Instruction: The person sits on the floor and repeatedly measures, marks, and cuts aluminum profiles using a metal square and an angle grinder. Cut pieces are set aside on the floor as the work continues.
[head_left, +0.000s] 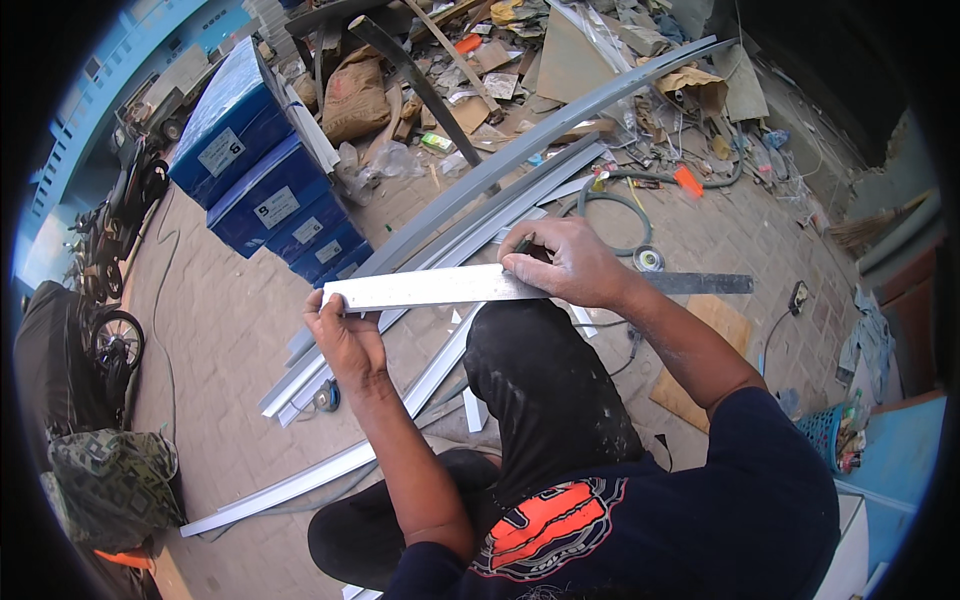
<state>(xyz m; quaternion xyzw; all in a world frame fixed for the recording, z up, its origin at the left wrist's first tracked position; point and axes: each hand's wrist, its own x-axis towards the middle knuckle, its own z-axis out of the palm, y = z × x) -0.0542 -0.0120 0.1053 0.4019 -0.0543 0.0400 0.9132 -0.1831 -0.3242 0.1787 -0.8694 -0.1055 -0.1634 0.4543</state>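
A long, flat steel ruler (430, 287) lies level across my raised knee, bright on its left part and dark grey toward its right end. My left hand (345, 335) pinches its left end, thumb on the near face. Farther along, my right hand (570, 262) grips the ruler's upper edge between thumb and fingers. A small dark thing shows among the right fingers, too hidden to name. Beyond and below the ruler, several white and grey metal profiles (440, 245) lie slantwise on the paving.
Blue boxes (270, 185) stand stacked at the left, motorbikes (115, 200) beyond them. Scrap and rubble (490, 75) pile up at the back. A tape roll (648, 259), a coiled hose (610, 205) and a wooden board (700, 350) lie right of my knee. A tape measure (327, 396) lies left.
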